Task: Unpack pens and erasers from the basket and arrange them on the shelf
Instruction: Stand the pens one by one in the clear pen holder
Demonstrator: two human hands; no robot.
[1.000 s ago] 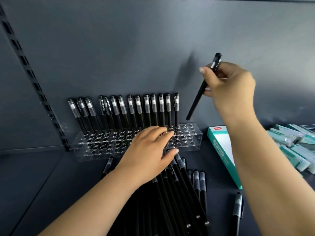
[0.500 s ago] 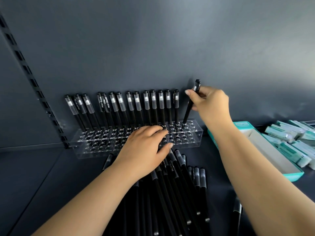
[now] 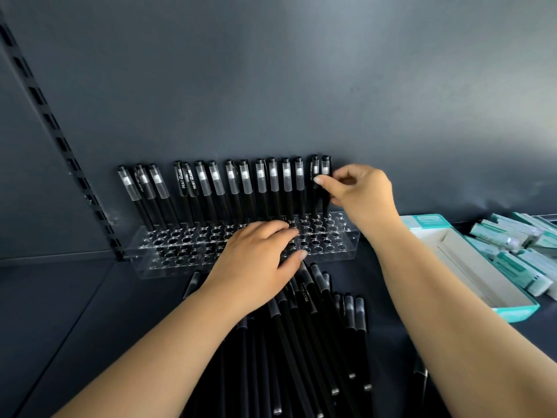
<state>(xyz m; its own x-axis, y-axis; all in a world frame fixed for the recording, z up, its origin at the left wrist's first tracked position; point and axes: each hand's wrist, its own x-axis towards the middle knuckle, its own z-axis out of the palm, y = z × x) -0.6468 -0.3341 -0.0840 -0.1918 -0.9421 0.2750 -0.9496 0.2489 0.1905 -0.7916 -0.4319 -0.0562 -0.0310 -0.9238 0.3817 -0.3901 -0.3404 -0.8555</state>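
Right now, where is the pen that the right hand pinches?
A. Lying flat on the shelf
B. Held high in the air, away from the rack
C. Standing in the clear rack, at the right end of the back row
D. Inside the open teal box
C: the right hand pinches the pen that stands upright in the clear rack, last in the back row.

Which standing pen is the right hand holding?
The rightmost pen in the holder's back row: right hand pinches it below the cap; the others stand untouched.
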